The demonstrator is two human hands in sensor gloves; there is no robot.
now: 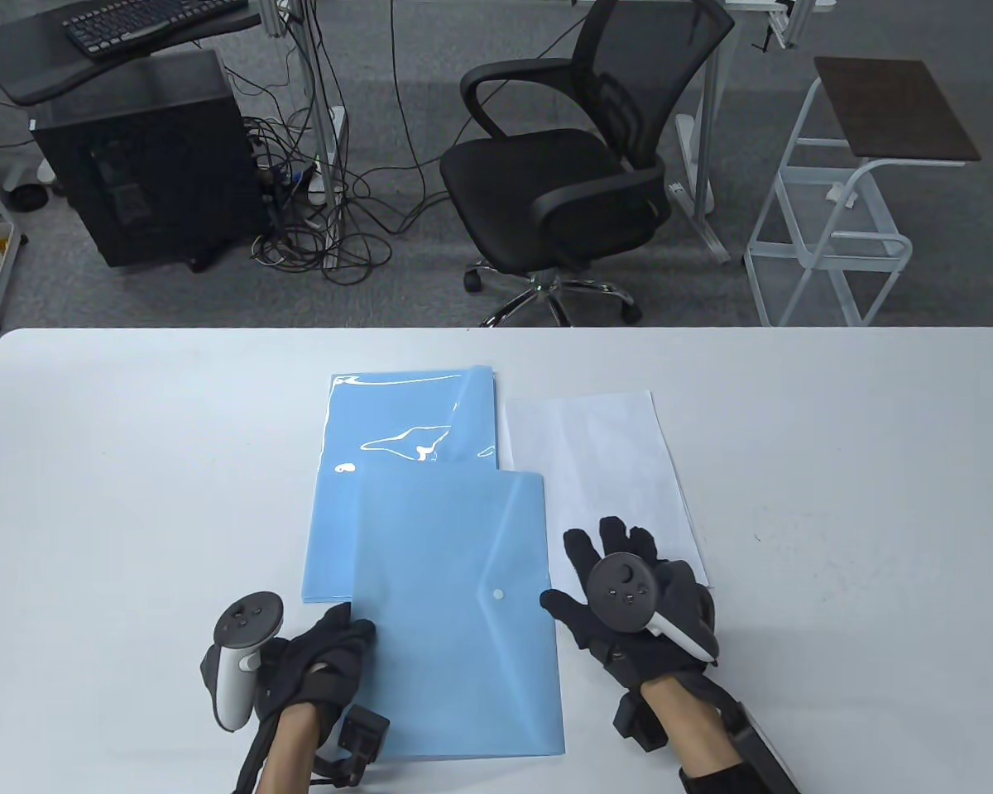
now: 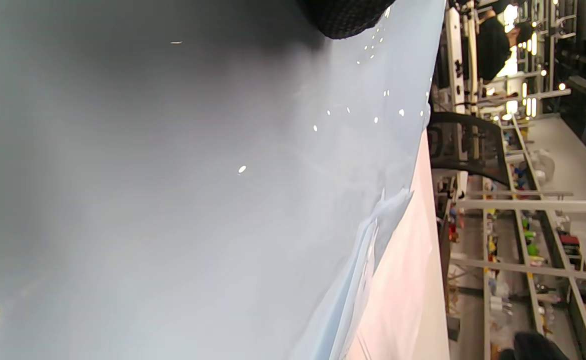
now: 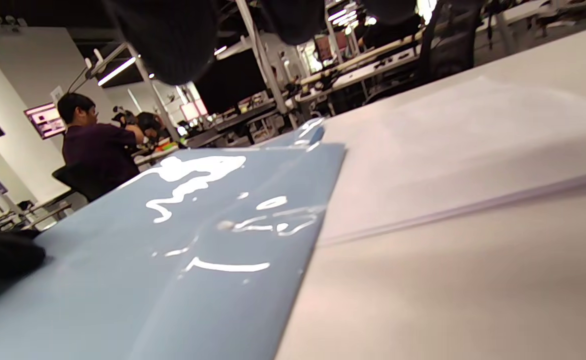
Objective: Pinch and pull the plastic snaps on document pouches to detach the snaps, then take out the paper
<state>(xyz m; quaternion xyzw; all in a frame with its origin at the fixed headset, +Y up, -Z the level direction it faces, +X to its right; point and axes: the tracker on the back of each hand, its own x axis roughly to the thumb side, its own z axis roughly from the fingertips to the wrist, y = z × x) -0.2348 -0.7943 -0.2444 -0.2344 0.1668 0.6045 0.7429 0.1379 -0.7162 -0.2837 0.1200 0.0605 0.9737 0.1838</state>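
Lying on the white table (image 1: 132, 463), a blue document pouch (image 1: 455, 612) sits between the two gloved hands, its flap closed and the white snap (image 1: 498, 594) fastened near its right edge. The left hand (image 1: 319, 662) rests at the pouch's left edge, fingers curled loosely onto the plastic; whether they actually pinch it I cannot tell from the table view, and the left wrist view shows only a dark fingertip (image 2: 345, 17) over the pale surface. The right hand (image 1: 629, 604) hovers or rests just right of the pouch, fingers spread and straight, holding nothing, its thumb close to the pouch's right edge and near the snap. Beyond the right hand's fingertips lies a stack of white paper (image 1: 604, 471), partly under the hand. Beyond the left hand, a pile of more blue pouches (image 1: 405, 430) lies under the far end of the front pouch. Across the table stands a black office chair (image 1: 579, 165).
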